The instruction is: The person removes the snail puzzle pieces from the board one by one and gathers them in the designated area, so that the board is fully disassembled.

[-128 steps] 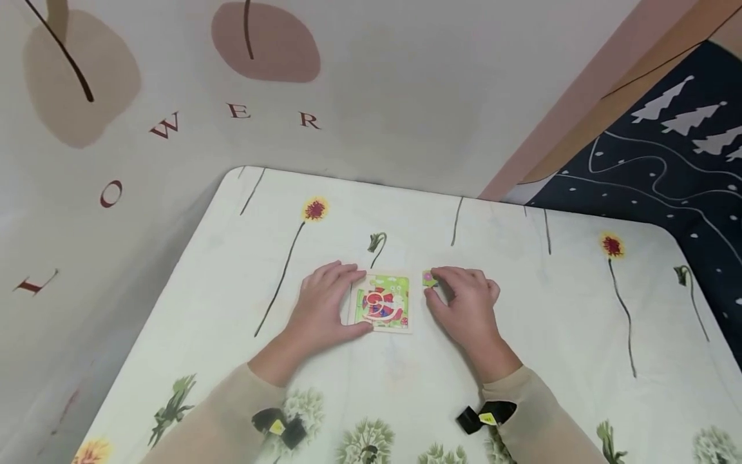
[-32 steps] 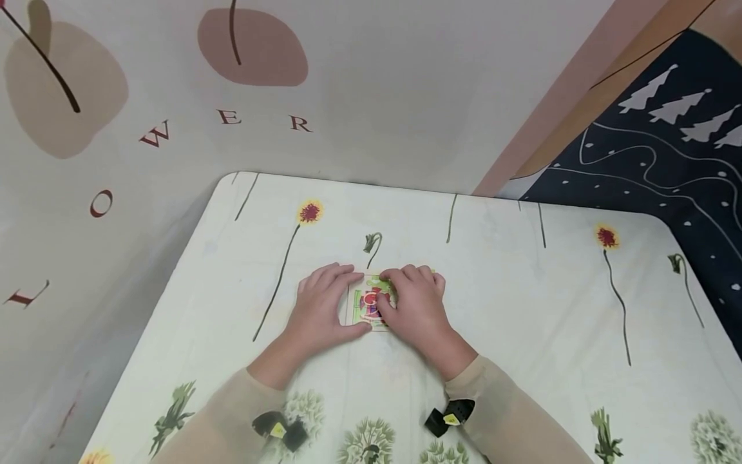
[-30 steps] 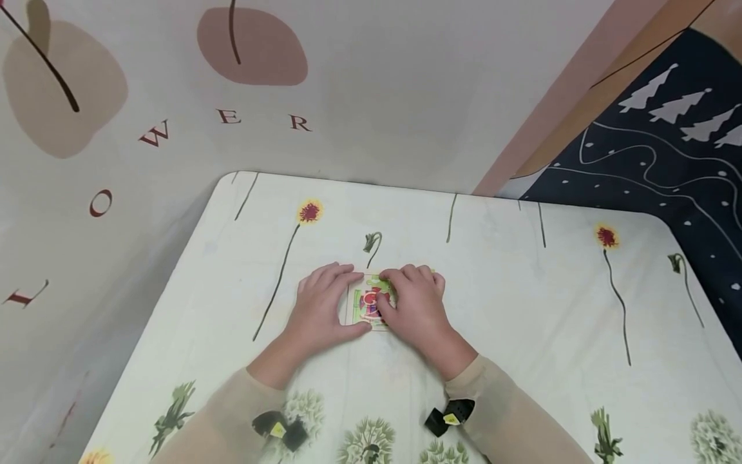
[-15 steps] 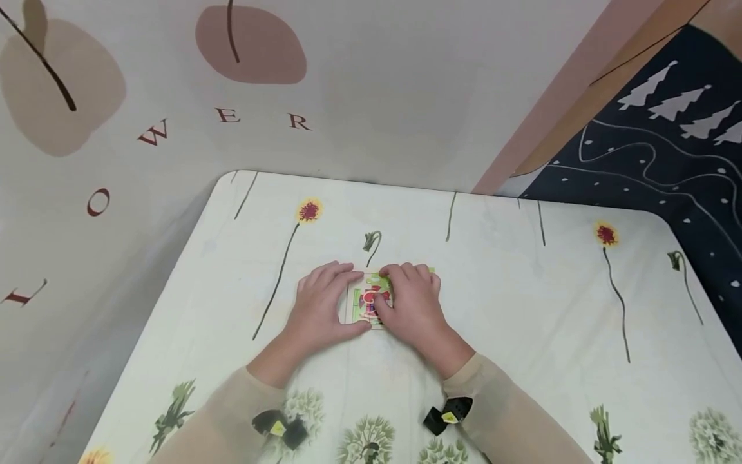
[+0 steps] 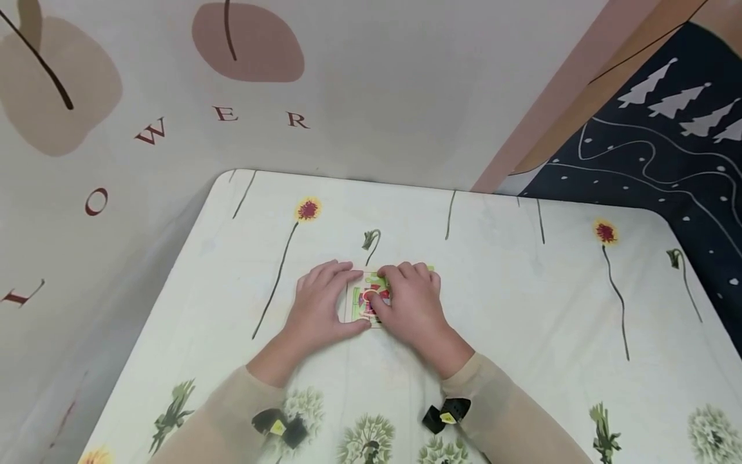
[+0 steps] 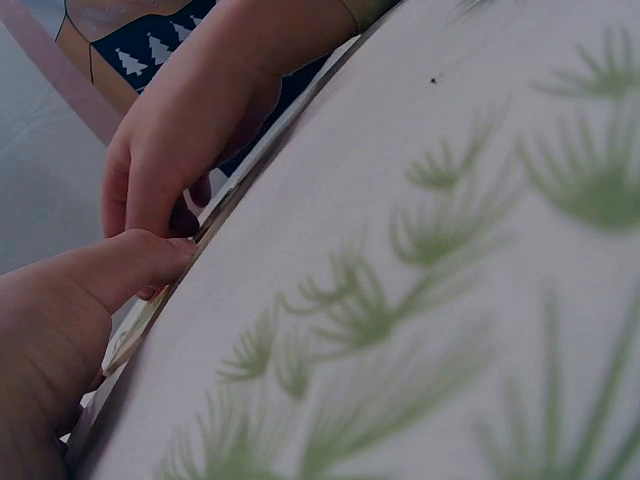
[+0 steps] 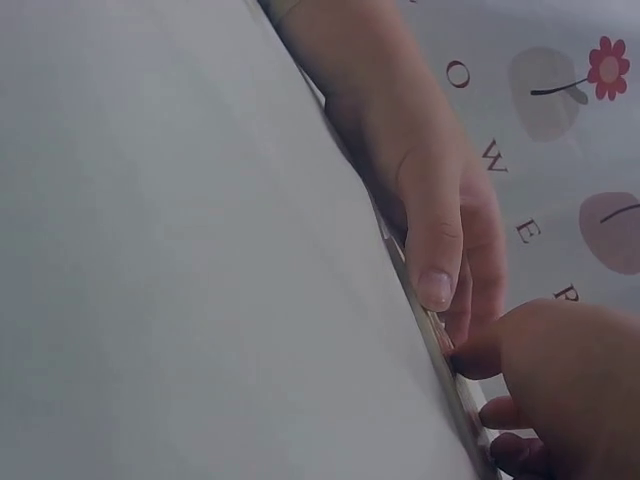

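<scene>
A small square picture puzzle (image 5: 358, 312) in a pale wooden frame lies on the table, its red and green pieces partly covered by my right hand. My left hand (image 5: 315, 306) grips the puzzle's left side, with the thumb at the near edge and the fingers at the far edge. My right hand (image 5: 414, 299) reaches over the right part of the puzzle with bent fingers. Its thumb and index finger touch the pieces; whether they pinch one is hidden. A green puzzle piece (image 5: 430, 267) peeks out beyond the right hand's knuckles. Both wrist views show the fingertips meeting low at the thin board (image 7: 440, 345).
A white tablecloth (image 5: 522, 303) printed with flowers and stems covers the table. Behind it hangs a pale backdrop (image 5: 394, 90) with letters, and a dark blue cloth (image 5: 643, 154) with white trees is at the right. Black straps with small devices circle both wrists.
Since the oldest frame, my right hand has moved left from the loose piece at the right onto the puzzle. Lately its thumb has crept slightly left. The left hand keeps its grip.
</scene>
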Action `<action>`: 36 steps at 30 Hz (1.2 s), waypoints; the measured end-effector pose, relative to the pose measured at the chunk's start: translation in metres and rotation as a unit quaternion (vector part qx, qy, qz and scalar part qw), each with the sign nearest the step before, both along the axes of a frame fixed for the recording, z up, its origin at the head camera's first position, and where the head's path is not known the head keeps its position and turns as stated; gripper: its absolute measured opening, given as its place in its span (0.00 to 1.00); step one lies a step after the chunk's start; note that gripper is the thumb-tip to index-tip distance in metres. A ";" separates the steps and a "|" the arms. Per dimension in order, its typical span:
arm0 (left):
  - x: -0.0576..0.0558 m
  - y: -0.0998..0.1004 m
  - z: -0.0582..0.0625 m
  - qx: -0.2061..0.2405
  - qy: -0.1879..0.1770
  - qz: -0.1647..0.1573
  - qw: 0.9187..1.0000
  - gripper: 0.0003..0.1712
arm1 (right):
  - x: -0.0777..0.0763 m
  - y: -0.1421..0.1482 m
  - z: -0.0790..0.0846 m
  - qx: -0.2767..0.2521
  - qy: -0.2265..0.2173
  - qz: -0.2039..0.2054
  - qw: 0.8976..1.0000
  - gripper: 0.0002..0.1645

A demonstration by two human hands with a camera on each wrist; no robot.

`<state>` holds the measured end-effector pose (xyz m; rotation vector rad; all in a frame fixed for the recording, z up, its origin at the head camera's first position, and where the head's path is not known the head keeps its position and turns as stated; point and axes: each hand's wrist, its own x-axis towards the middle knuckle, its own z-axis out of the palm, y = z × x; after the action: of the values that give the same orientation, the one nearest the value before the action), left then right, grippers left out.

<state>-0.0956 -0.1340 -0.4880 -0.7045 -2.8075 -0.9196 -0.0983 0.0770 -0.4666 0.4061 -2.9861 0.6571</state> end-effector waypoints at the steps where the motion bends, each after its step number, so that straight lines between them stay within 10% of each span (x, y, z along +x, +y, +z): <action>1: 0.000 0.000 0.000 0.000 0.000 0.000 1.000 0.49 | 0.000 -0.001 0.000 0.000 -0.004 0.000 1.000 0.24; 36: 0.000 0.000 0.003 -0.005 -0.006 0.004 1.000 0.50 | -0.001 -0.006 -0.001 -0.060 0.008 -0.028 0.998 0.29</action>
<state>-0.0956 -0.1338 -0.4855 -0.6924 -2.8245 -0.9114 -0.0992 0.0708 -0.4675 0.3166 -2.9118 0.8177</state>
